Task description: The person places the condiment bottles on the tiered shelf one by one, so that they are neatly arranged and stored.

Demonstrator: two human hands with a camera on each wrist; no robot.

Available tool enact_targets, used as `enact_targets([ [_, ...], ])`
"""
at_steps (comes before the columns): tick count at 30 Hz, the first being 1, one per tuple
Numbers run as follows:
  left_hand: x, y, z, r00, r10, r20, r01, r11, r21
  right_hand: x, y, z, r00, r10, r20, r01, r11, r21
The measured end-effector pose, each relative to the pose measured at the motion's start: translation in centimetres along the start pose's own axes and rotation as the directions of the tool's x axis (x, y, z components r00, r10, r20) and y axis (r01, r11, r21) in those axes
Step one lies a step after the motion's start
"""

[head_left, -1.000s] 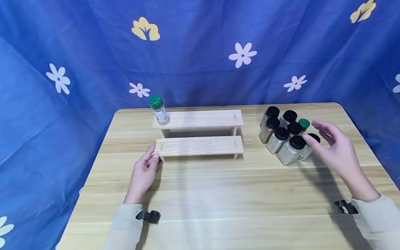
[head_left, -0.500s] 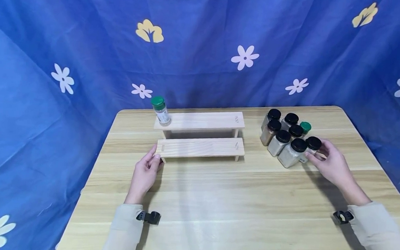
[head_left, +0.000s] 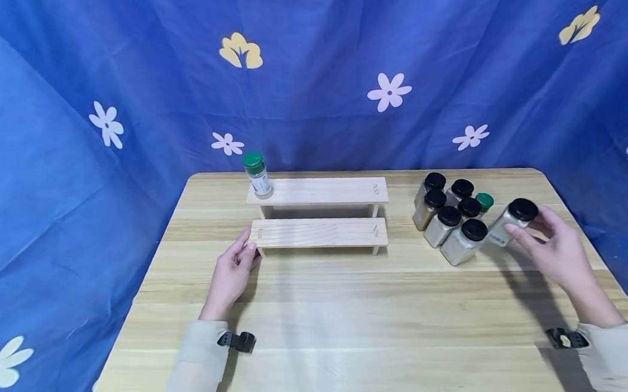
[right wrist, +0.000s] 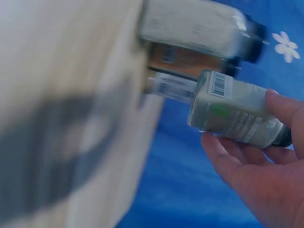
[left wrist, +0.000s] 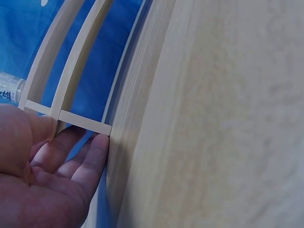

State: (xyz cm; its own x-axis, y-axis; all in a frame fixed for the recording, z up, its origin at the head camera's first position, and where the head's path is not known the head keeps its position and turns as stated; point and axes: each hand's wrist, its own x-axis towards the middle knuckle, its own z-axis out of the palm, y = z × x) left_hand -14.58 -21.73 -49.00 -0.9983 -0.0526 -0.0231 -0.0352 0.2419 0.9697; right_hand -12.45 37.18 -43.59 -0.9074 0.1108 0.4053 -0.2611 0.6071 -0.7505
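Note:
In the head view my right hand (head_left: 563,256) holds a square spice jar (head_left: 503,225) with a black lid, tilted and raised at the right of the jar group. The right wrist view shows thumb and fingers round the upper part of this jar (right wrist: 232,111), its printed label facing the camera. My left hand (head_left: 230,275) grips the left end of a two-step wooden rack (head_left: 319,232), thumb at the front board and fingers by its leg. On the rack's rear step, at the left end, stands a green-lidded shaker (head_left: 261,184).
Several black-lidded spice jars (head_left: 461,247) stand close together on the wooden table (head_left: 339,317), right of the rack. A green-lidded one (head_left: 484,201) is partly hidden among them. Behind the table hangs a blue flowered cloth (head_left: 310,76).
My right hand came down to the rightmost black-lidded spice jar, took hold of it, and lifted it up and to the right, away from the group. The left hand stays on the rack.

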Motion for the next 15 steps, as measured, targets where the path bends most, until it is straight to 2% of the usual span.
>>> enact_targets([
  [4, -0.1, 0.1, -0.2, 1.0, -0.006, -0.004, 0.006, 1.0, 0.004, 1.3, -2.1, -0.8, 0.999, -0.04, -0.035, 0.04, 0.999, -0.013],
  [8, -0.2, 0.3, -0.3, 1.0, -0.013, -0.014, 0.013, 1.0, 0.012, 2.8, -4.2, -0.7, 0.997, -0.056, -0.044, 0.056, 0.998, 0.005],
  [11, -0.2, 0.3, -0.2, 1.0, -0.01, -0.013, 0.01, 1.0, 0.02, 3.9, -5.8, 0.0, 0.997, -0.072, -0.033, 0.073, 0.996, 0.041],
  [15, -0.2, 0.3, -0.1, 1.0, -0.006, -0.013, 0.006, 1.0, 0.012, 5.6, -8.1, 1.9, 0.993, -0.116, -0.006, 0.116, 0.988, 0.104],
])
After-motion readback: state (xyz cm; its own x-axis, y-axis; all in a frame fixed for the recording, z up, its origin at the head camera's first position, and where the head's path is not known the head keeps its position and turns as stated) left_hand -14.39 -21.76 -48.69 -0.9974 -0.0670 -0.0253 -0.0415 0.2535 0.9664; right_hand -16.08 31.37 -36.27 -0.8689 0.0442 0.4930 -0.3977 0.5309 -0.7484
